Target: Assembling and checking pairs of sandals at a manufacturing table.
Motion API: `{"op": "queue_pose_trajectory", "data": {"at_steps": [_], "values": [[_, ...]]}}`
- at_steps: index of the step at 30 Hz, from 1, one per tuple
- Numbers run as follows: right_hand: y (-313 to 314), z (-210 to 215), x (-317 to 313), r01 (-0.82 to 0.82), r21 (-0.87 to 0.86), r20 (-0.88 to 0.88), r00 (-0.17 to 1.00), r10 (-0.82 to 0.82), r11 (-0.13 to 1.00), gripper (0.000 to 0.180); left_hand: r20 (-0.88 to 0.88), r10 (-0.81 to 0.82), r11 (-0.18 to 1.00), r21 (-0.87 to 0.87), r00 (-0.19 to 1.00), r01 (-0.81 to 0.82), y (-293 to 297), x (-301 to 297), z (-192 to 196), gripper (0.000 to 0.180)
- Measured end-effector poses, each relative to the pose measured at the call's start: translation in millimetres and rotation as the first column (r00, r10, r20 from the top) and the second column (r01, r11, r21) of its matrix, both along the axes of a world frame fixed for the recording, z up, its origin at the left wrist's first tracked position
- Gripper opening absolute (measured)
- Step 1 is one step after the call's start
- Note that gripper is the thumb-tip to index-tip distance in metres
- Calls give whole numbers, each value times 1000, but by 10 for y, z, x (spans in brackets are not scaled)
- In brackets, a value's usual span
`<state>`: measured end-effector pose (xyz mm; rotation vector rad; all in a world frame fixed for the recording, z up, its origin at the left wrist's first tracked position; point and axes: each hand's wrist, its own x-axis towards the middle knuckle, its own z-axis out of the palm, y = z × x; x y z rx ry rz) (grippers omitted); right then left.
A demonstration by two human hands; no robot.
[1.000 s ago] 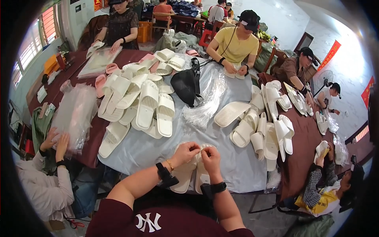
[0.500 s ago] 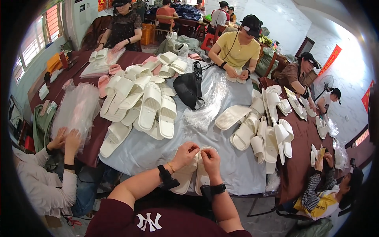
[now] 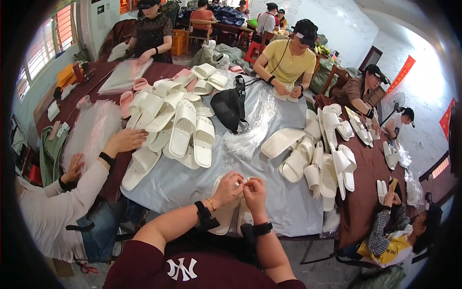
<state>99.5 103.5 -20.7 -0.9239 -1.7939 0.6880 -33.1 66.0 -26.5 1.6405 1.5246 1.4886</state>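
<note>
At the near edge of the table, a pair of white slippers (image 3: 223,217) lies side by side beneath my hands. My left hand (image 3: 228,190) is closed in a pinch over the straps. Close beside it, my right hand (image 3: 255,193) pinches too, fingertips nearly touching those of the left. Whatever sits between the fingers is too small to make out. My hands hide most of the straps. Beyond them lies a bundle of thin clear plastic strips (image 3: 254,127).
A heap of white slippers (image 3: 183,126) covers the table's left middle; another pile (image 3: 320,159) lies right. A black bag (image 3: 230,108) rests between them. Clear plastic bags (image 3: 91,135) lie far left. Several people work around the table; one co-worker's hand (image 3: 126,140) reaches to the left heap.
My hands have drawn closer together, the right shifting slightly left. The co-worker at left has moved a hand from the plastic bags to the slipper heap. At far left, another co-worker has lifted slippers away.
</note>
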Motion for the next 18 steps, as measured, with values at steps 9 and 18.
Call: {"op": "queue_pose_trajectory", "data": {"at_steps": [9, 18], "values": [[-4, 16, 79, 59, -37, -2, 998, -59, 998, 7, -56, 174, 972, 168, 983, -162, -60, -34, 130, 13], [-135, -197, 628, 268, -277, 65, 963, -260, 923, 32, -402, -101, 979, -205, 910, 18, -824, -62, 244, 29]]}}
